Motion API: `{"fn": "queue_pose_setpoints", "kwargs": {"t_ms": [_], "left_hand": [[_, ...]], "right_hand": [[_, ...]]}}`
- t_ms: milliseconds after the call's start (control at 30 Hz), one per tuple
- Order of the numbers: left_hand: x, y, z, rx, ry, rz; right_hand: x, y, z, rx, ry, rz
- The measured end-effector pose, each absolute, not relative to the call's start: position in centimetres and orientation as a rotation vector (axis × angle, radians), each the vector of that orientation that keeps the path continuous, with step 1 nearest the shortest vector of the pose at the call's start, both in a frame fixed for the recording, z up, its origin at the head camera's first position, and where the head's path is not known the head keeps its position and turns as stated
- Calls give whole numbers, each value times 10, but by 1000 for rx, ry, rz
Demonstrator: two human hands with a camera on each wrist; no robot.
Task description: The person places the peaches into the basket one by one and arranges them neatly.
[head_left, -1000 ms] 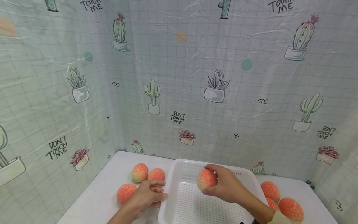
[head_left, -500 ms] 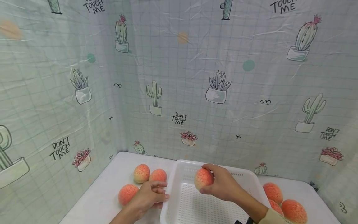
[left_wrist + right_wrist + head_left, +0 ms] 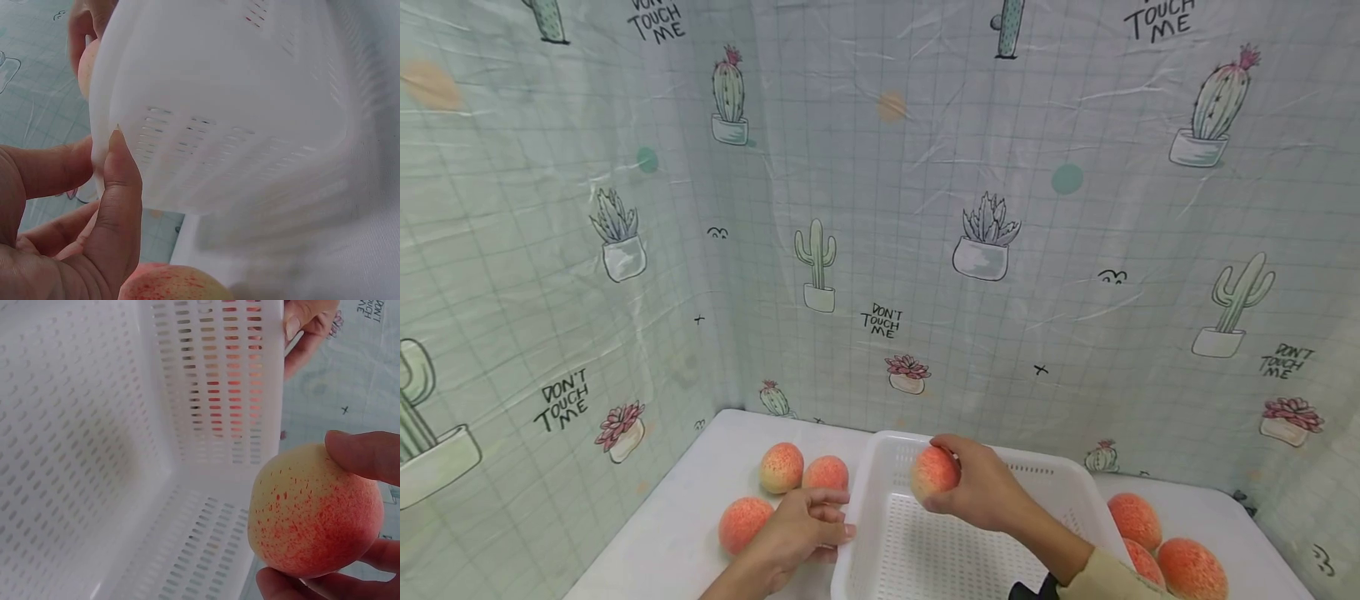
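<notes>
A peach (image 3: 933, 475), red speckled over pale yellow, sits in the grip of my right hand (image 3: 988, 490), above the far left part of a white slotted plastic basket (image 3: 940, 546). In the right wrist view, thumb and fingers close round the peach (image 3: 309, 515) from the right, and its pale side faces the basket wall. My left hand (image 3: 801, 529) holds the basket's left rim. Seen from the left wrist, its thumb lies against the outside of the wall (image 3: 219, 69) and the other fingers reach to the rim's edge. The visible basket floor is bare.
Left of the basket lie three more peaches: one at the back (image 3: 782, 467), one beside the rim (image 3: 826, 472) and one near my left wrist (image 3: 745, 524). Several peaches (image 3: 1192, 568) rest against and beyond the basket's right side. A cactus-print curtain (image 3: 880, 208) stands behind the white table (image 3: 647, 550).
My right hand has carried the peach slightly to the left over the basket. The left hand stays at the rim. The whole head view has shifted a little.
</notes>
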State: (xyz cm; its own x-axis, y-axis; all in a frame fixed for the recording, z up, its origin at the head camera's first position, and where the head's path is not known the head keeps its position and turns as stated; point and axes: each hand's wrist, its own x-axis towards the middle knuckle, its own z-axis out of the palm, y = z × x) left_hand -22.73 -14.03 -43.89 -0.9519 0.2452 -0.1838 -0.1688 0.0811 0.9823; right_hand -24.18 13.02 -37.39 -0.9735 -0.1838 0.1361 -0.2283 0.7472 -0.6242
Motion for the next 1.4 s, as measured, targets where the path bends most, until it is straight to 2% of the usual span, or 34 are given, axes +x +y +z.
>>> {"fn": "queue_pose_setpoints", "kwargs": {"t_ms": [1400], "left_hand": [[-228, -139, -439, 67, 2087, 1941]], "right_hand": [[-278, 105, -404, 478, -2783, 1049]]}}
